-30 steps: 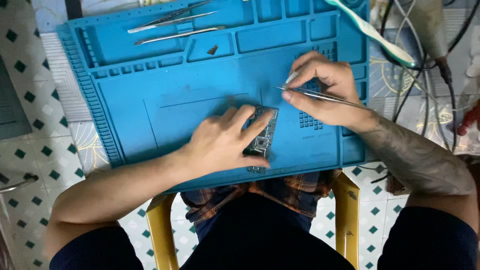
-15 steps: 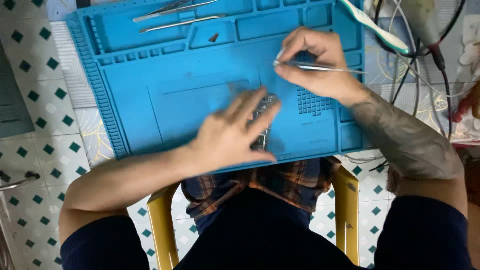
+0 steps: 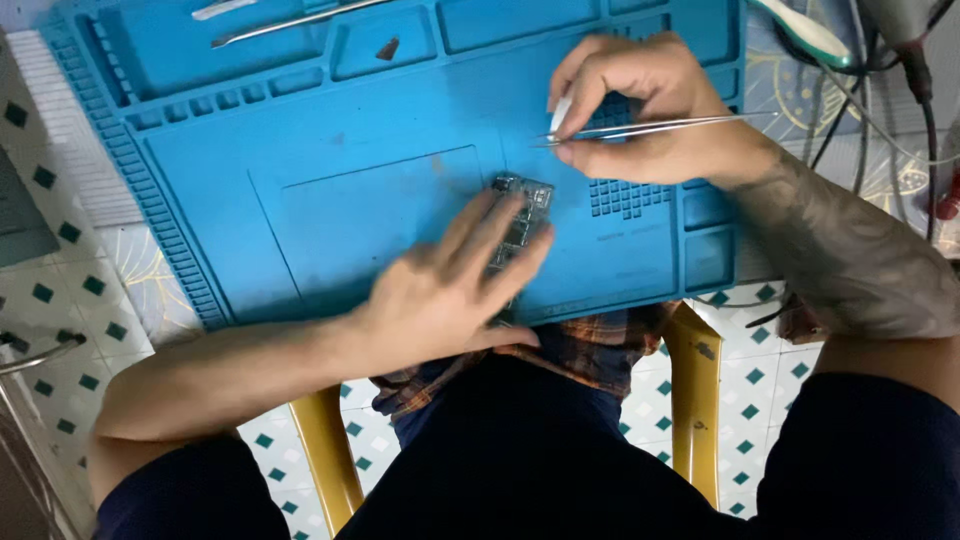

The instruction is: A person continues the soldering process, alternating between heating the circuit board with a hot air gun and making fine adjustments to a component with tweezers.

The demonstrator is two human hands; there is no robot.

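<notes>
Left hand: my left hand (image 3: 455, 290) lies flat with the fingers stretched out and close together, pressing on the circuit board (image 3: 522, 215); it is blurred, so I cannot make out the fingertips.
Circuit board: on the blue mat (image 3: 350, 200), near its right middle; only the far end shows, the rest is hidden under my fingers.
Right hand: my right hand (image 3: 640, 110) pinches the tweezers (image 3: 650, 127) between thumb and fingers, just beyond the board and apart from it.
Tweezers: lying across, tips pointing left; what they grip, if anything, is too small to tell.
Far edge: a metal tool (image 3: 300, 22) lies in a mat tray, partly cut off by the frame.
Right side: cables (image 3: 880, 90) run over the worktop, their ends out of view.
</notes>
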